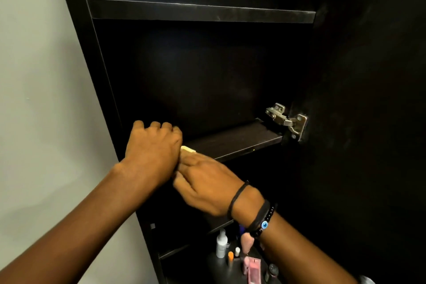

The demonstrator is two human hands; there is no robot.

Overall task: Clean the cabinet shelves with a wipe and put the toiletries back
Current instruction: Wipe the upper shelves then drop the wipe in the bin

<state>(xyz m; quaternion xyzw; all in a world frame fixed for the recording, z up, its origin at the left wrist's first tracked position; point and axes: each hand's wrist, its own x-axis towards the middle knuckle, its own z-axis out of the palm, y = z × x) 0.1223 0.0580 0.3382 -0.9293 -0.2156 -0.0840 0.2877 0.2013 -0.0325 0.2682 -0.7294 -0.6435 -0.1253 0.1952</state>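
- Far left, the cabinet (92, 41) side panel stands against a pale wall, and the left hand (153, 147) sits knuckles-up on the left end of the middle shelf (239, 140). Its fingers curl down over the board with the tips out of sight, so I cannot tell whether it grips anything.
- Just right of those knuckles, a small pale corner of the wipe (188, 149) peeks out, lying on the shelf's front edge, wedged between the two hands and touching both.
- The wipe reads as thin, soft and very light. It will likely fold and bunch under pressure, so a flat palm or spread fingers on top should carry it along better than a pinch at one corner.
- Next, the right hand (207, 183), bracelets (260, 217) at the wrist, reaches in from below. Its fingers run out fairly straight under the wipe and tuck beneath the left hand. Whether it pinches the wipe or only touches it, I cannot tell.
- Further right, the rest of that shelf shows bare dark board up to the metal hinge (287, 120) and the open door.
- Down low, right of centre, the toiletries (232, 253) wait in a cluster, well apart from both hands: small bottles and a pink pack, likely light, smooth and easy to tip, so best taken round the body.
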